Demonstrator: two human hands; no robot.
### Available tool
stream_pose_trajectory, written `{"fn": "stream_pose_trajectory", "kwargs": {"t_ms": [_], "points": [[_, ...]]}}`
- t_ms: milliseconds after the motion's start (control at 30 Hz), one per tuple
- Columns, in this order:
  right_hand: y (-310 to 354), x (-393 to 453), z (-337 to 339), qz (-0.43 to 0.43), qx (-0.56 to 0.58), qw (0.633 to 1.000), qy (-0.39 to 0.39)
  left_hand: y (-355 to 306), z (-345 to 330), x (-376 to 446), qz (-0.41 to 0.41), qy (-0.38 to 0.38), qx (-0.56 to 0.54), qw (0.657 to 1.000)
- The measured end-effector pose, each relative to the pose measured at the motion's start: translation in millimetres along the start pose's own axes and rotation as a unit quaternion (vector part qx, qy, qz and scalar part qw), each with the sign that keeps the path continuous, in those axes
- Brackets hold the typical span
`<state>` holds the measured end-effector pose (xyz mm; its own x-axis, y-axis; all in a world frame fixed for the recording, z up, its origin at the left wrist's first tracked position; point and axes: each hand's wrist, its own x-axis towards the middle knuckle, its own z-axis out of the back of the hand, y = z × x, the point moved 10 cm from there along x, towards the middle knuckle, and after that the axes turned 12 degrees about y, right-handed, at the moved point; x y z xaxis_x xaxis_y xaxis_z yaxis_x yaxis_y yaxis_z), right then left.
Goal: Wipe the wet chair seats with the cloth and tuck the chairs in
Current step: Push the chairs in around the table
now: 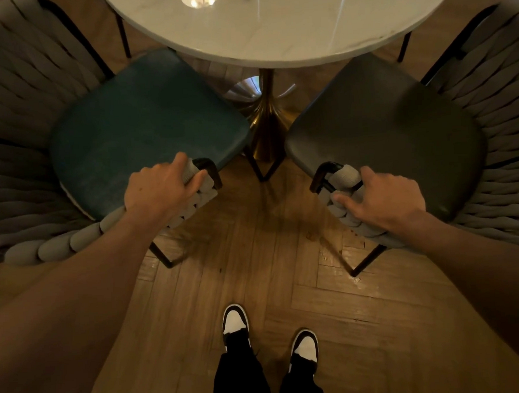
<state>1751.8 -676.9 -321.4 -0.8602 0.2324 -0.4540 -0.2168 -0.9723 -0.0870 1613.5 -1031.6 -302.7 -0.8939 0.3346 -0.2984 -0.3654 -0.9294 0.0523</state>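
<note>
Teal seat (144, 118), dark grey seat (381, 128), white marble table (284, 21), brown herringbone floor (257, 287), black-and-white shoes (235, 322).

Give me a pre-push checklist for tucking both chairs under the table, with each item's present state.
1. Left hand grips the teal chair at its woven arm end: ok.
2. Right hand grips the dark chair at its arm end: ok.
3. Seats dry: cannot tell in this dim light.
4. Cloth out of both hands: ok; none in view.
5. Table pedestal between the seats, clear of their path: cannot tell.
6. Feet behind the chair legs: ok.
</note>
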Motion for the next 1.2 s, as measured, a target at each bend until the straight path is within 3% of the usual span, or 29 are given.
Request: {"fn": "stream_pose_trajectory", "kwargs": {"t_ms": [100, 233, 433, 633, 800, 1033, 1200], "points": [[1, -1, -1, 0.002, 0.011, 0.999, 0.034, 1, -4, 0, 0.005, 0.026, -0.006, 1.000], [-1, -10, 4, -0.014, 0.088, 0.984, 0.154, 6, -14, 0, 0.015, 0.166, -0.064, 0.984], [-6, -77, 55, -0.025, 0.176, 0.970, 0.165, -25, 34, -61, -0.013, 0.147, -0.151, 0.977], [-15, -157, 62, -0.035, 0.280, 0.936, 0.209, -45, 37, -137, -0.040, 0.231, -0.172, 0.957], [3, -210, 51, 0.016, 0.253, 0.945, 0.206, -51, 44, -188, -0.035, 0.243, -0.200, 0.949], [32, -245, 13, 0.058, 0.234, 0.935, 0.261, -49, 36, -243, 0.005, 0.258, -0.270, 0.928], [79, -242, 14, 0.112, 0.192, 0.932, 0.285, -19, 13, -290, 0.073, 0.264, -0.374, 0.886]]}}
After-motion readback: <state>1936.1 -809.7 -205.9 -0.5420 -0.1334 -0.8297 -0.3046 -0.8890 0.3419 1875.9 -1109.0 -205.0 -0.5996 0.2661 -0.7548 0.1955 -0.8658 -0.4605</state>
